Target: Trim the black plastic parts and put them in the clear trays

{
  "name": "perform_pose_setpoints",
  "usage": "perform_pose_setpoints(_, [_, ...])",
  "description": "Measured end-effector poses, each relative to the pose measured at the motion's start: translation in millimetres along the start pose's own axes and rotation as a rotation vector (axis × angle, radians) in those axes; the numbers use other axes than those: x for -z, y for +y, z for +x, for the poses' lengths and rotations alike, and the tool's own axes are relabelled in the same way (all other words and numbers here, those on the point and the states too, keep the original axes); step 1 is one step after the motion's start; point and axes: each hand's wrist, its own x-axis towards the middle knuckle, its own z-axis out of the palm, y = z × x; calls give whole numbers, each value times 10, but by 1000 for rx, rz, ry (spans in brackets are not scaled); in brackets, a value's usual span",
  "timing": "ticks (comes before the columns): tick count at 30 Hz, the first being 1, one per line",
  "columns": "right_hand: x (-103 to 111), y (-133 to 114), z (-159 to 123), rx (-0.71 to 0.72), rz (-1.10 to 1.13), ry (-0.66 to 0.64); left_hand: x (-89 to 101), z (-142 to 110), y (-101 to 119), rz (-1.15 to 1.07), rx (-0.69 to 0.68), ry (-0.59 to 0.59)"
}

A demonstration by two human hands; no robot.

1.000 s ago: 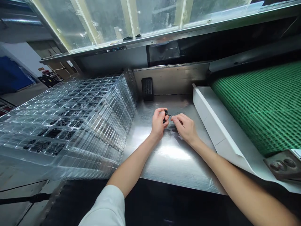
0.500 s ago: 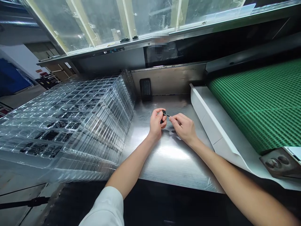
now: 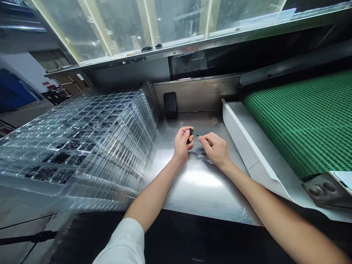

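Observation:
Between the thumb and fingers of my left hand (image 3: 182, 146) is a small round black part (image 3: 191, 131); its lower portion is hidden by the fingers. My right hand (image 3: 216, 148) pinches a thin pointed tool (image 3: 197, 135), perhaps a small blade, with its tip pointing left at the black part. A narrow gap shows between tip and part. Both hands are held above a shiny metal work surface (image 3: 192, 198). Similar black wheel-like parts (image 3: 73, 146) lie in the pockets of clear plastic trays (image 3: 118, 146), stacked high left of my hands.
A green conveyor belt (image 3: 299, 117) runs along the right, bordered by a white raised guard (image 3: 244, 146). Against the metal back wall (image 3: 203, 95) stands a small black ribbed container (image 3: 170, 104). Above it hangs a lit, framed transparent panel (image 3: 176, 22). A button box (image 3: 324, 189) sits at the lower right.
The tool tip has drawn slightly away from the black part, so a small gap now shows. My left hand has shifted a little to the left.

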Motion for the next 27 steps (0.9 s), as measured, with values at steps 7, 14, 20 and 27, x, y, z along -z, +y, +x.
perform_pose_setpoints(7, [-5,7,-7,31,-22,2,-15,-13,11,1,39,13])
perform_pose_setpoints(14, [3,14,-7,37,-61,31,6,-2,-2,-2,11,1])
perform_pose_setpoints(20, [2,4,-6,40,-82,22,-13,-11,8,10,24,21])
perform_pose_setpoints(27, [16,8,2,20,-79,43,16,3,5,-28,49,13])
